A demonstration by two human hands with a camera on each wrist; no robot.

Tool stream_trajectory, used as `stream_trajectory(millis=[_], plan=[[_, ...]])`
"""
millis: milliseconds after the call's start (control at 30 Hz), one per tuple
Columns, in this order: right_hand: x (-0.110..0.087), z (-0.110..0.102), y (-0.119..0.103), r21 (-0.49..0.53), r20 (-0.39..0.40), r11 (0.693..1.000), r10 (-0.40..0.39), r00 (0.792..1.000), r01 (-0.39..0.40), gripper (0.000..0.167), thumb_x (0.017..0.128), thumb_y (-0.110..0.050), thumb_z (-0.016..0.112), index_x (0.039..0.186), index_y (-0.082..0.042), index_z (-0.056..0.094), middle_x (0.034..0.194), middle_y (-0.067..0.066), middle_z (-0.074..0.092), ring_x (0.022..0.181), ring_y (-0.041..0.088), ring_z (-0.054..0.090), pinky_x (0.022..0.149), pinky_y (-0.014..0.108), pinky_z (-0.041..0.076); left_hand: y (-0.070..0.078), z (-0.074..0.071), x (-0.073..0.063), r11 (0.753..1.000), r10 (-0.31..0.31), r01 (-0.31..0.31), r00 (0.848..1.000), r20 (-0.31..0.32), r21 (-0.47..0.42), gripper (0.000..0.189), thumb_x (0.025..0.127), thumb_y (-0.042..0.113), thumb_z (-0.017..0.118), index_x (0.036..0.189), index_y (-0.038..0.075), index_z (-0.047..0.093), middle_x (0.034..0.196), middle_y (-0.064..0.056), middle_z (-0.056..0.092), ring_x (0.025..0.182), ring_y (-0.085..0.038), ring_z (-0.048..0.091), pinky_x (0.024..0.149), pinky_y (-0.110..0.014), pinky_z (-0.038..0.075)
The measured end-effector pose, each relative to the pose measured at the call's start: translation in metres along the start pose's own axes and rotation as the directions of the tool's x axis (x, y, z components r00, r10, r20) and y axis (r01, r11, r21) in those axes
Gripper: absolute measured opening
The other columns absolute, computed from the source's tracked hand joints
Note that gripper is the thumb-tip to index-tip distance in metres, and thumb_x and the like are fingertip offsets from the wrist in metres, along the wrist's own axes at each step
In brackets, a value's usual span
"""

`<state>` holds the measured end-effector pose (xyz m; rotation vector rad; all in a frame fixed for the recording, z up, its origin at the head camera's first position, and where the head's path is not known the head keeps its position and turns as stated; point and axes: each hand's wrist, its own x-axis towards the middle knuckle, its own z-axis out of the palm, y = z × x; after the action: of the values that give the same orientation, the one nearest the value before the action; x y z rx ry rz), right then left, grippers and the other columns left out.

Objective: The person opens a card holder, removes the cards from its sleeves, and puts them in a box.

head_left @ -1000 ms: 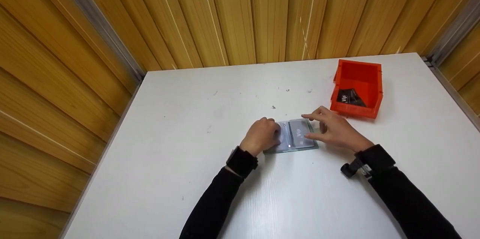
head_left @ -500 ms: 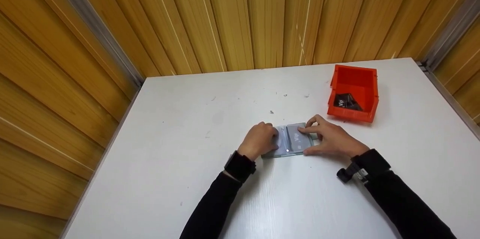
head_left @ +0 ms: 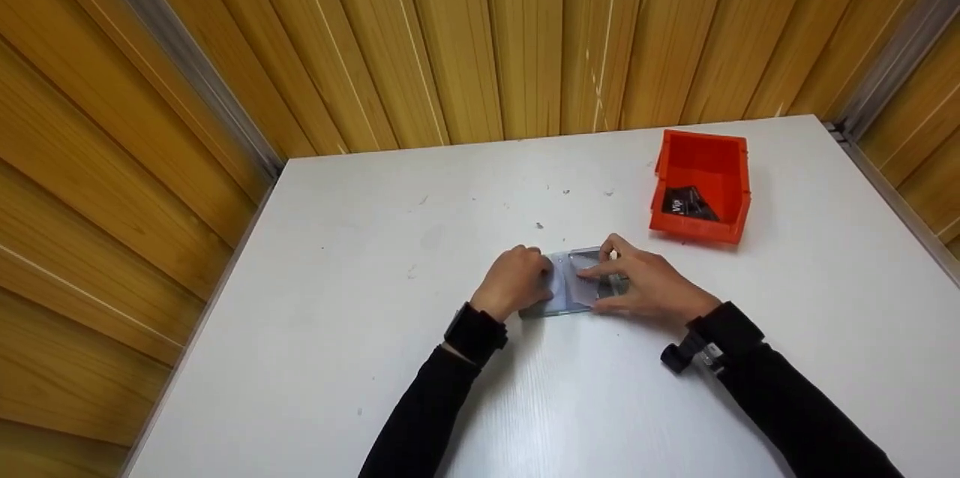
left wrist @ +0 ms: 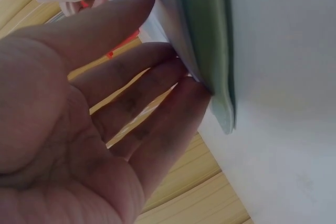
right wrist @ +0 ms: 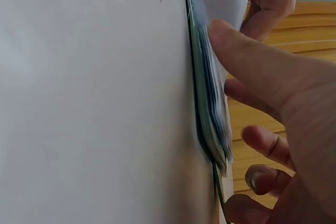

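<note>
A card holder (head_left: pixel 556 304) with clear plastic pages and a greenish cover lies spread on the white table. My left hand (head_left: pixel 512 281) presses its fingertips and thumb onto the left-hand pages; in the left wrist view the fingers reach fairly straight to the green cover (left wrist: pixel 205 24). On the other half my right hand (head_left: pixel 652 287) pinches a clear page (head_left: pixel 583 292), which is lifted and bends over toward the left. From the right wrist view, the thumb lies at the edge of the stacked pages (right wrist: pixel 210 82). The exact fingertip contact there is partly hidden.
A red plastic bin (head_left: pixel 703 223) stands at the back right, with several black cards (head_left: pixel 688 203) marked "Vip" inside. Behind the white table (head_left: pixel 375 238) rises a wood-panelled wall (head_left: pixel 450 35). Both wrists wear black bands.
My right hand has come from the right edge of the holder onto its page and moved left, raising that page; the "Vip" print on it no longer shows. The left hand stays put.
</note>
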<state>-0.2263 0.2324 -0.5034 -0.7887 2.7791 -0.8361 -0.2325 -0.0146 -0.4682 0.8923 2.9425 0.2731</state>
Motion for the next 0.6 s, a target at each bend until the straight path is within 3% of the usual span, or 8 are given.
stream_trajectory(millis=[67, 167, 367, 467, 600], plan=[[0.001, 0.003, -0.005, -0.025, -0.015, 1.000, -0.010, 1.000, 0.010, 0.061, 0.081, -0.035, 0.090, 0.138, -0.030, 0.068, 0.111, -0.006, 0.045, 0.094, 0.015, 0.050, 0.071, 0.026, 0.040, -0.002, -0.001, 0.000, 1.000, 0.003, -0.003, 1.000, 0.008, -0.025, 0.031, 0.084, 0.023, 0.087, 0.111, 0.009, 0.080, 0.101, -0.007, 0.076, 0.094, -0.022, 0.068, 0.085, -0.033, 0.055], [0.003, 0.005, -0.012, -0.024, -0.106, 1.000, -0.003, 0.994, 0.000, 0.068, 0.082, -0.029, 0.089, 0.144, -0.025, 0.062, 0.104, -0.004, 0.052, 0.088, 0.014, 0.051, 0.072, 0.026, 0.042, -0.005, -0.002, 0.001, 0.997, 0.002, -0.001, 1.000, 0.016, -0.072, 0.033, 0.085, 0.022, 0.086, 0.114, 0.008, 0.079, 0.104, -0.007, 0.076, 0.097, -0.022, 0.069, 0.089, -0.033, 0.055], [0.008, 0.006, -0.020, 0.047, -0.319, 0.998, 0.049, 0.946, -0.036, 0.082, 0.079, -0.027, 0.091, 0.150, -0.017, 0.052, 0.087, -0.002, 0.064, 0.064, 0.009, 0.047, 0.059, 0.025, 0.035, -0.008, -0.006, 0.003, 0.986, -0.029, 0.034, 0.999, 0.029, -0.165, 0.032, 0.090, 0.020, 0.082, 0.118, 0.005, 0.077, 0.113, -0.009, 0.077, 0.106, -0.024, 0.071, 0.099, -0.035, 0.054], [0.009, 0.007, -0.020, 0.071, -0.310, 0.997, 0.042, 0.950, -0.020, 0.089, 0.080, -0.032, 0.090, 0.156, -0.017, 0.045, 0.092, -0.002, 0.069, 0.064, 0.009, 0.049, 0.060, 0.025, 0.038, -0.012, -0.008, 0.003, 0.978, -0.052, 0.052, 0.999, 0.006, -0.200, 0.031, 0.092, 0.017, 0.079, 0.120, 0.004, 0.076, 0.114, -0.010, 0.077, 0.107, -0.024, 0.071, 0.098, -0.037, 0.055], [0.006, 0.009, -0.023, 0.113, -0.135, 0.994, 0.010, 0.991, 0.005, 0.090, 0.093, -0.037, 0.078, 0.165, -0.023, 0.027, 0.115, -0.001, 0.075, 0.091, 0.017, 0.066, 0.085, 0.038, 0.052, -0.019, -0.010, 0.005, 0.974, -0.080, 0.056, 0.992, -0.100, -0.221, 0.025, 0.096, 0.010, 0.071, 0.120, 0.002, 0.076, 0.112, -0.011, 0.078, 0.105, -0.025, 0.073, 0.094, -0.038, 0.057]])
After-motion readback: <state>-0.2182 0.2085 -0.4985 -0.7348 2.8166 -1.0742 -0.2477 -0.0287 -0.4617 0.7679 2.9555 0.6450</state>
